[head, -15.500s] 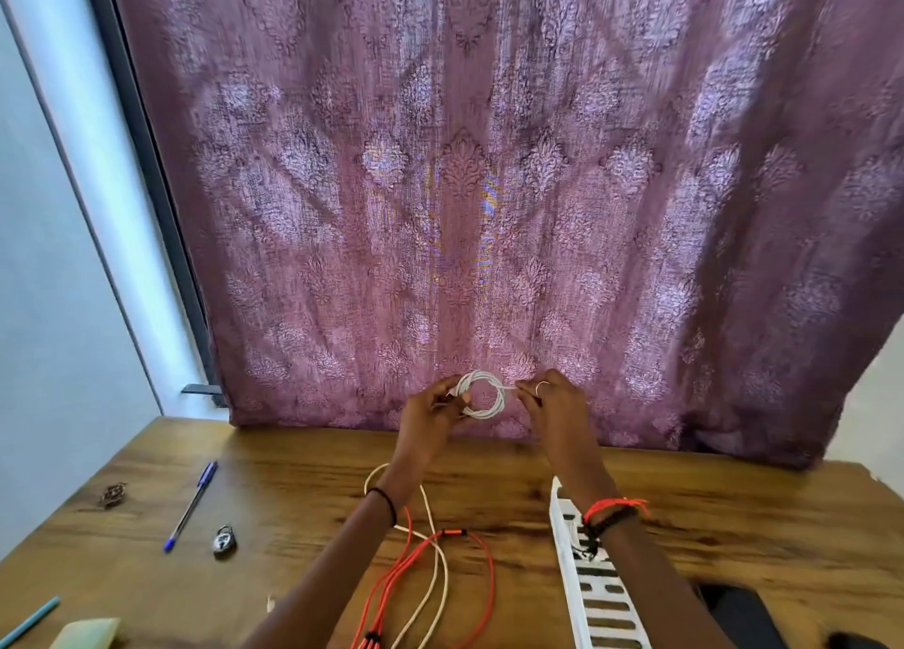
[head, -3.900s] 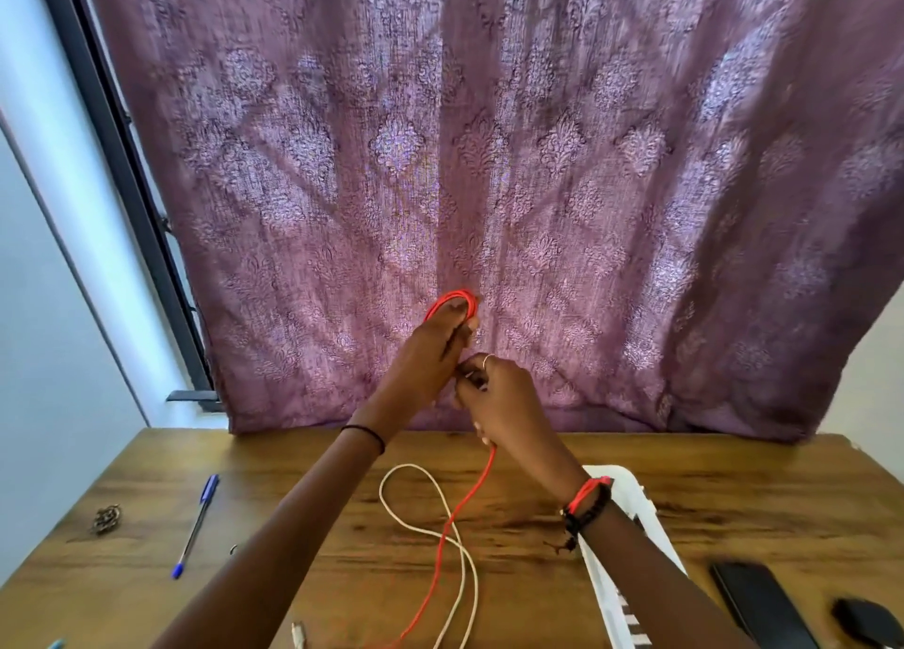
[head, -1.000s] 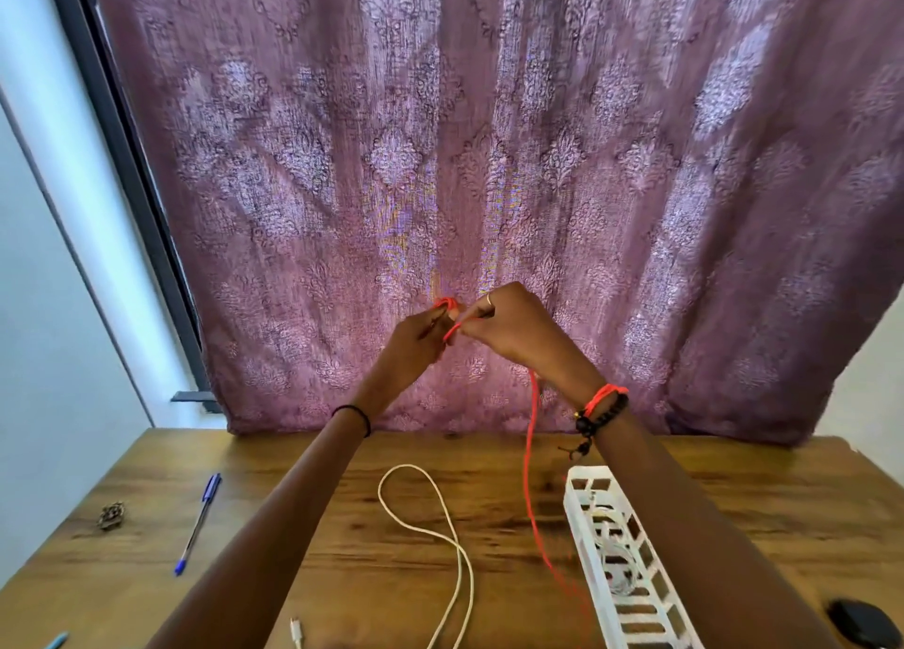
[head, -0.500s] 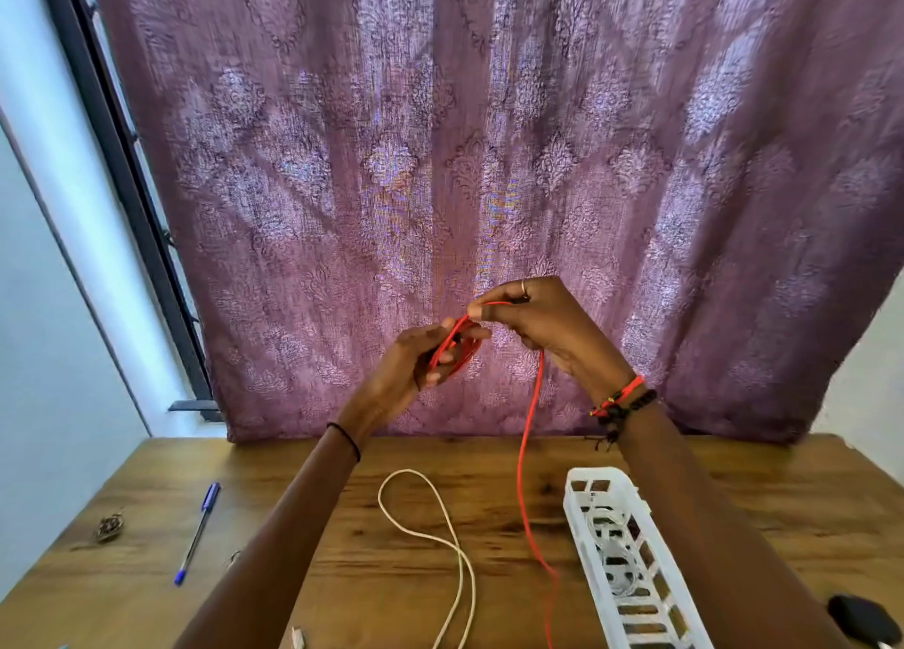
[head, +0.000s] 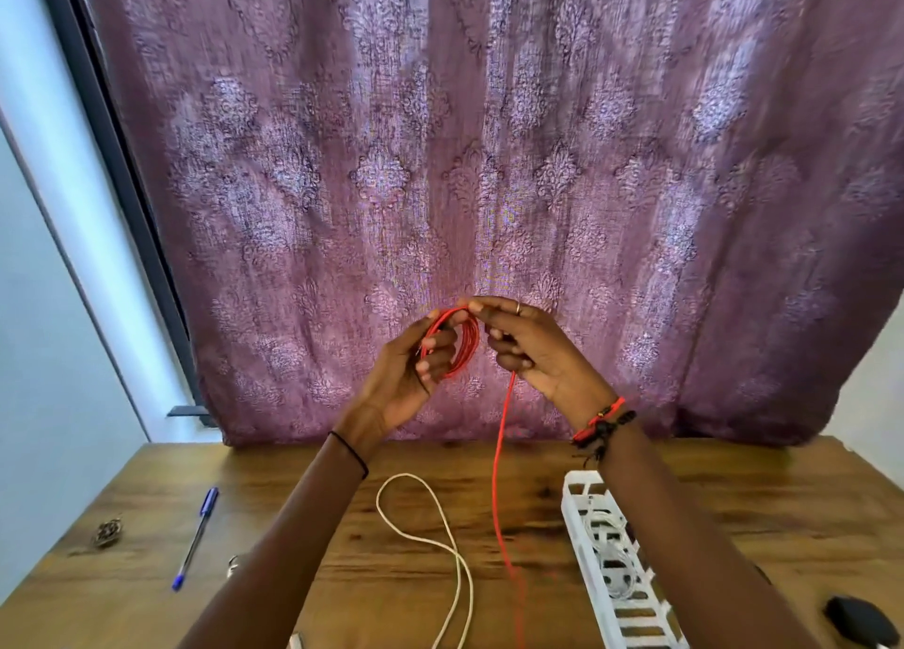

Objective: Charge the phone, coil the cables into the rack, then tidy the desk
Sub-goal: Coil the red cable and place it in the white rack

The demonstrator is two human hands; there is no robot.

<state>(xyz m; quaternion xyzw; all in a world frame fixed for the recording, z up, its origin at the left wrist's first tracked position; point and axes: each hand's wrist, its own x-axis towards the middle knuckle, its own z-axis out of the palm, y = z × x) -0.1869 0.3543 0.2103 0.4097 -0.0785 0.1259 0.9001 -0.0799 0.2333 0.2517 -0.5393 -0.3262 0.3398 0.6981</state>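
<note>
Raised in front of the curtain, my left hand (head: 416,360) holds a small coil of red cable (head: 463,343) with its fingers curled through the loops. My right hand (head: 531,343) pinches the same cable at the top of the coil. The loose red tail (head: 498,477) hangs from my right hand down to the wooden desk (head: 782,511). A white cable (head: 430,541) lies looped on the desk below my hands. The white slotted rack (head: 577,497) lies at right with a coiled white cable (head: 609,550) inside it.
A blue pen (head: 195,531) and a small brown object (head: 107,532) lie at the desk's left. A small metal item (head: 234,564) peeks out beside my left forearm. A black object (head: 856,621) sits at the lower right corner. The purple curtain (head: 489,159) hangs behind the desk.
The red coil in my left hand has gained loops as my right hand wound the cable round it. The hanging tail has grown shorter.
</note>
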